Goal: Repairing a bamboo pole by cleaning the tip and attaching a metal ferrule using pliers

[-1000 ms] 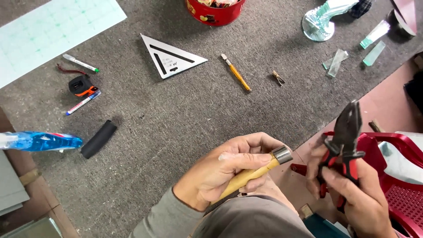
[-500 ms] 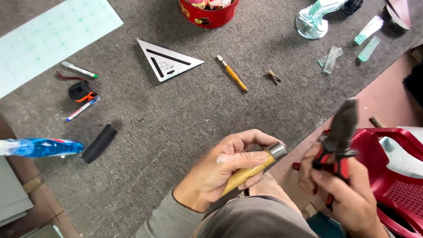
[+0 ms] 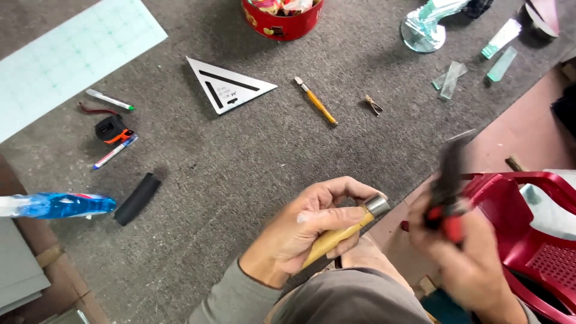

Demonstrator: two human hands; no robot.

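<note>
A wooden tool handle (image 3: 339, 233) with a metal ferrule is clenched in the left hand (image 3: 312, 231), above the near edge of the grey felt-covered table (image 3: 240, 174). Red-handled pliers (image 3: 447, 192), motion-blurred, are grasped in the right hand (image 3: 465, 258), beside a red plastic chair (image 3: 534, 240). A yellow glass cutter (image 3: 316, 101) and metal triangle square (image 3: 227, 86) are laid farther out.
</note>
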